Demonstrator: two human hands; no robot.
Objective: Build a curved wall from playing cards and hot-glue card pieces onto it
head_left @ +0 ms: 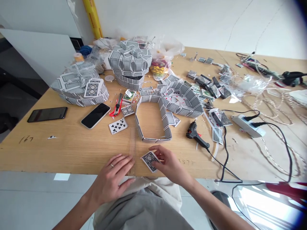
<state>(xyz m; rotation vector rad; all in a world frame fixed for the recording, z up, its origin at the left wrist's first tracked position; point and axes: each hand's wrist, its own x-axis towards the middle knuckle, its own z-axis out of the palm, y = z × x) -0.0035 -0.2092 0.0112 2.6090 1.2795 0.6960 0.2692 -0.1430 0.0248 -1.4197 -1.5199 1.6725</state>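
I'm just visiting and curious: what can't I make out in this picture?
All in the head view:
Face of the card in the right hand: hidden, since its patterned back is up.
Palm of the left hand: hidden by the hand itself.
Inside of the tall box: covered by its lid; only a dark gap shows.
Screen of the leftmost phone: too faint to read.
Black object at far right: cut off by the edge.
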